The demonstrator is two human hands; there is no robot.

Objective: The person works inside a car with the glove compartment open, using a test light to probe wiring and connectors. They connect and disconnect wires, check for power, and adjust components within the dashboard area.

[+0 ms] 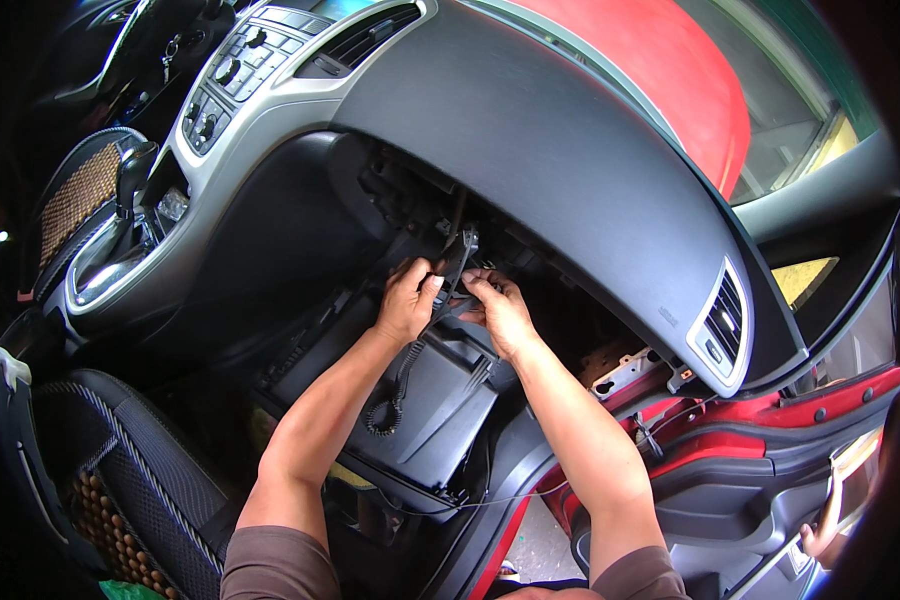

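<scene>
Both hands [455,300] hold black tool [456,262] pointing upward.

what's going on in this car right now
A person leans into the passenger side of a car, both arms reaching under the dashboard. The left hand and right hand together grip a dark flat part at the opening behind the lowered glove box. A coiled black cord hangs below the left hand. The red door stands open.

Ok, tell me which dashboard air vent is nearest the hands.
The side vent at the dashboard's door end, right of the right hand; the centre vent sits higher, above the console.
</scene>
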